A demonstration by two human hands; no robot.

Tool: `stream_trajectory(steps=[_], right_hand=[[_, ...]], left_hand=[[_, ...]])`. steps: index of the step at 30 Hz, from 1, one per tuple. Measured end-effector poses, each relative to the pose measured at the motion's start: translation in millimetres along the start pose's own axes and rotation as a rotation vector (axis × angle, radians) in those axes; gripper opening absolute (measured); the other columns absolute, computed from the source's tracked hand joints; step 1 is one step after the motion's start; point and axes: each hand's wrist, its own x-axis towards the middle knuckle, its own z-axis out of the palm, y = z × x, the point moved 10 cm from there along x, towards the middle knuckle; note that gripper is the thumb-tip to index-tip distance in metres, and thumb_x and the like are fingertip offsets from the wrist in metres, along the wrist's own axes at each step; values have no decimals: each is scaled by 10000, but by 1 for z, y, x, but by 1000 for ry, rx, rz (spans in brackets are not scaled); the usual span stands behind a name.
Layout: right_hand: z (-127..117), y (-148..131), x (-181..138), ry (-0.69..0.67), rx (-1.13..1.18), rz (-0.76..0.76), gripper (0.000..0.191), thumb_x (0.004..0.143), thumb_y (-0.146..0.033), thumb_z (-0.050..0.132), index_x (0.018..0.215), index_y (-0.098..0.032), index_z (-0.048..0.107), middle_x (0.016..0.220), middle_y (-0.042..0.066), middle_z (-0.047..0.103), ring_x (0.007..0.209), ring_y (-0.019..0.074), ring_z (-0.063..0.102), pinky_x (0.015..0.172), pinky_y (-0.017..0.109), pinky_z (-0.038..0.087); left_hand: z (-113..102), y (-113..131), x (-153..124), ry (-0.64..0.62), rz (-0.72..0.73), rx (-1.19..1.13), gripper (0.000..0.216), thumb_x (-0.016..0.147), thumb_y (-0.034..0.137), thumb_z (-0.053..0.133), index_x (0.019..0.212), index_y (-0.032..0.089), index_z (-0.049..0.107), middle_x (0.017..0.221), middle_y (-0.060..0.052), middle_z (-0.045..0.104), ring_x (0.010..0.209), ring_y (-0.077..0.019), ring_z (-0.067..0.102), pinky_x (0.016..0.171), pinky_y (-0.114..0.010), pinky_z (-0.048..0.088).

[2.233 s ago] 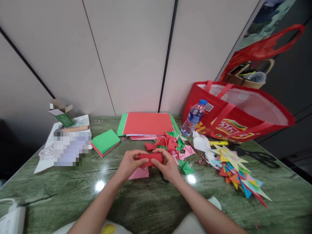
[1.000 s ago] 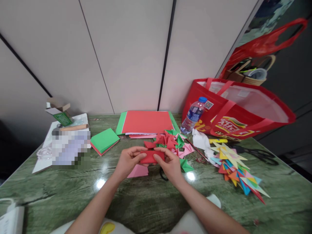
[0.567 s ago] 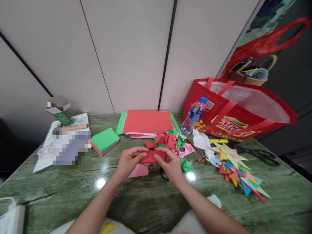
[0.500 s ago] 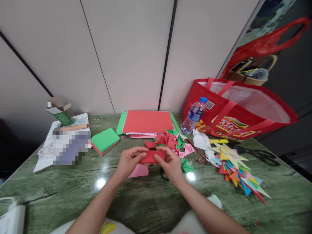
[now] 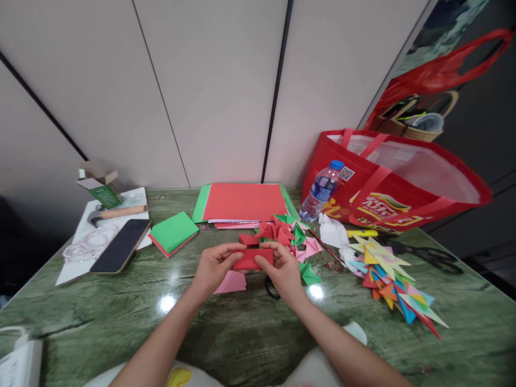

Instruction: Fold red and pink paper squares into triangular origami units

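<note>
Between both hands, a folded piece of red paper (image 5: 250,259) is held out flat above the table. My left hand (image 5: 217,265) pinches its left end, thumb on top. At the right end, my right hand (image 5: 284,269) grips it with the thumb pressed on its near face. Just beyond lie folded red paper pieces (image 5: 276,232), with green and pink ones among them. A pink paper square (image 5: 231,282) lies below my left hand. Partly hidden by my right hand is a black loop (image 5: 271,288), perhaps a scissors handle.
Stacked green squares (image 5: 174,232) and large red sheets (image 5: 245,201) lie farther back. Left are a phone (image 5: 121,246), a hammer (image 5: 121,212) and a small box (image 5: 103,191). Right are a water bottle (image 5: 321,191), a red bag (image 5: 403,185), colourful folded paper (image 5: 397,285) and black scissors (image 5: 431,255).
Both hands and the red paper stay almost still. The phone area at the left, blurred out before, now shows clearly.
</note>
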Motion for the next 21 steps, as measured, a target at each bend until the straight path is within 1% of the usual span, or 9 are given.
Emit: stream_trajectory(steps=[7,11,15,19,21], right_hand=[[0,2,0,1,26,9,335,607,-338,692,866,-192,538,770,11,587,629,151,584,512,276,548],[-1,1,0,4,8,6,329,606,-337,692,861,-199,536,778,18,590,648,158,585,526,278,547],[-2,2,1,2,-34,2,327,617,-348,683,867,-198,535,759,21,600,630,159,585,529,279,532],[-5,-1,3,5,-109,-62,295,626,-311,681,866,-192,557,814,28,620,712,166,594,631,280,503],[-4,-4,4,-18,-142,-88,261,640,-296,668,861,-192,577,845,32,629,752,172,597,668,285,489]], left_hand=[[-2,-1,-1,20,11,52,176,664,248,647,809,150,662,706,-7,700,600,-175,662,565,-281,574],[-3,0,-1,30,20,85,179,666,260,644,809,155,663,730,-10,700,619,-177,659,582,-291,574],[-3,1,-1,33,20,117,186,667,278,640,806,157,662,702,-12,699,605,-182,658,578,-295,570],[-3,-1,-1,25,7,118,186,668,288,637,801,159,657,696,-14,699,594,-183,660,575,-292,565],[-2,-3,0,14,-7,112,187,672,286,633,808,159,652,685,-13,697,584,-183,660,579,-296,562]])
